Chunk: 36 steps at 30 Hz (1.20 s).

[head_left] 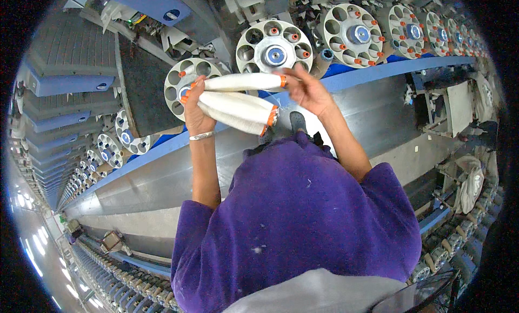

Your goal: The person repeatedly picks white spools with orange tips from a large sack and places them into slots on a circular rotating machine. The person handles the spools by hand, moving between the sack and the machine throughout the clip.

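My left hand (197, 110), a metal bangle at its wrist, is closed round the narrow ends of several white yarn bobbins (238, 109). They fan out to the right, with orange tube ends (272, 116) showing. The uppermost bobbin (243, 82) lies nearly level, apart from the lower ones at its far end. Beside that bobbin's orange end is my right hand (309, 92), palm partly turned up. Motion smears its fingers, so whether they touch the tube or pinch a thread cannot be made out.
Just beyond my hands stands a round holder (274, 48) with pockets, some containing orange-tipped tubes. Similar holders (354, 35) run along the machine to both sides. A blue rail (357, 78) edges the machine in front of me. Another machine row (451, 248) stands behind me.
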Motion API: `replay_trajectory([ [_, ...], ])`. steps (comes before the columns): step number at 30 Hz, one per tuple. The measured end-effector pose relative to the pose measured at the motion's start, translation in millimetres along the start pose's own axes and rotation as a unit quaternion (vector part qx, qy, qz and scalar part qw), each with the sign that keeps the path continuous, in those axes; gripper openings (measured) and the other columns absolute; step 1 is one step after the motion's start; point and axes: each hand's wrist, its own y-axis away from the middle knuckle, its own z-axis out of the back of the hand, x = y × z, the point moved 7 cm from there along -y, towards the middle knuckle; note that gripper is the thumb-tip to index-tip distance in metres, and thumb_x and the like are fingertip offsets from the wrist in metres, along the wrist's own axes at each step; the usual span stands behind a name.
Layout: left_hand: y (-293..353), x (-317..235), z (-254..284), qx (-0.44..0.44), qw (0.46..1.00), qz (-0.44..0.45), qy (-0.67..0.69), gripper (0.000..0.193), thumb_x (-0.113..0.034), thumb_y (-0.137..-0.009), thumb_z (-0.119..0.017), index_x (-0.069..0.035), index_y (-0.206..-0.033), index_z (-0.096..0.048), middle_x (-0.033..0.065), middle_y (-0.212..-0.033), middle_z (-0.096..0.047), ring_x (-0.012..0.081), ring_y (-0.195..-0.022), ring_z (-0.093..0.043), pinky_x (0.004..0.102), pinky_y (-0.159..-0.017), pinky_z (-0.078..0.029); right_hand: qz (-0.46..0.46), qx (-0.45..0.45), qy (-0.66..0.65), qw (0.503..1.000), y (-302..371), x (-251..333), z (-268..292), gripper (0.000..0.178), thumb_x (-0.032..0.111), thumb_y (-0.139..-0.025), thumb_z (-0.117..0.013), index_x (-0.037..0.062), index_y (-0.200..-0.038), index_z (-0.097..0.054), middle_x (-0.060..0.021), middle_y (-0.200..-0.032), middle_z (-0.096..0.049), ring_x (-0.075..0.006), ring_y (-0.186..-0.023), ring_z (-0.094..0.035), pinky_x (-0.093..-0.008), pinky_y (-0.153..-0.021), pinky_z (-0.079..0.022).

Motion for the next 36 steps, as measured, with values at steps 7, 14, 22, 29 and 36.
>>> replay_trajectory([
  [7, 7.1, -5.8, -5.7, 0.035, 0.988, -0.097, -0.116, 0.026, -0.010, -0.080, -0.070, 0.001, -0.103, -0.062, 0.0097, -0.097, -0.063, 0.0182, -0.089, -0.060, 0.0334, -0.082, -0.051, -0.120, 0.094, 0.467, 0.871, 68.0, -24.1, -26.6, 0.029, 0.029, -0.092, -0.058, 0.0056, -0.109, -0.060, 0.0060, -0.065, -0.047, -0.0038, -0.053, -0.038, -0.0207, -0.045, -0.028],
  [14, 3.3, 92.8, -59.2, 0.100, 0.813, -0.337, -0.464, 0.017, -0.012, -0.076, -0.076, -0.004, -0.090, -0.071, -0.0014, -0.079, -0.061, 0.0074, -0.073, -0.056, 0.0221, -0.067, -0.045, 0.061, -0.198, 0.453, 0.867, 76.3, 35.3, 62.9, 0.031, 0.032, -0.097, -0.050, 0.0084, -0.078, -0.060, 0.0050, -0.064, -0.046, -0.0056, -0.059, -0.038, -0.0221, -0.052, -0.032],
  [22, -30.9, 45.7, -12.9, 0.049, 0.977, -0.037, -0.202, 0.047, -0.036, -0.097, -0.047, -0.002, -0.128, -0.052, 0.0149, -0.114, -0.060, 0.0283, -0.102, -0.061, 0.0395, -0.086, -0.049, 0.231, -0.047, -0.025, 0.971, 69.9, 34.4, 88.2, 0.026, 0.028, -0.093, -0.056, 0.0046, -0.081, -0.057, -0.0139, -0.128, -0.051, -0.0258, -0.114, -0.051, -0.0423, -0.104, -0.038],
  [29, 3.2, 8.5, -32.5, 0.190, 0.966, 0.011, -0.176, 0.040, -0.040, -0.099, -0.041, -0.004, -0.113, -0.052, 0.0169, -0.125, -0.052, 0.0314, -0.120, -0.047, 0.0460, -0.099, -0.041, 0.136, 0.007, -0.257, 0.957, 54.3, 36.4, 104.6, 0.033, 0.027, -0.096, -0.049, 0.0075, -0.069, -0.044, -0.0001, -0.062, -0.035, -0.0143, -0.063, -0.040, -0.0320, -0.075, -0.041],
  [36, 9.0, 13.5, -21.0, 0.177, 0.968, -0.043, -0.171, 0.027, -0.034, -0.097, -0.050, -0.008, -0.092, -0.053, 0.0173, -0.129, -0.051, 0.0272, -0.118, -0.048, 0.0433, -0.100, -0.039, 0.217, -0.155, 0.021, 0.964, 38.8, 81.0, 90.9, 0.031, 0.037, -0.096, -0.049, 0.0104, -0.082, -0.055, 0.0037, -0.061, -0.040, -0.0094, -0.054, -0.035, -0.0249, -0.052, -0.032],
])
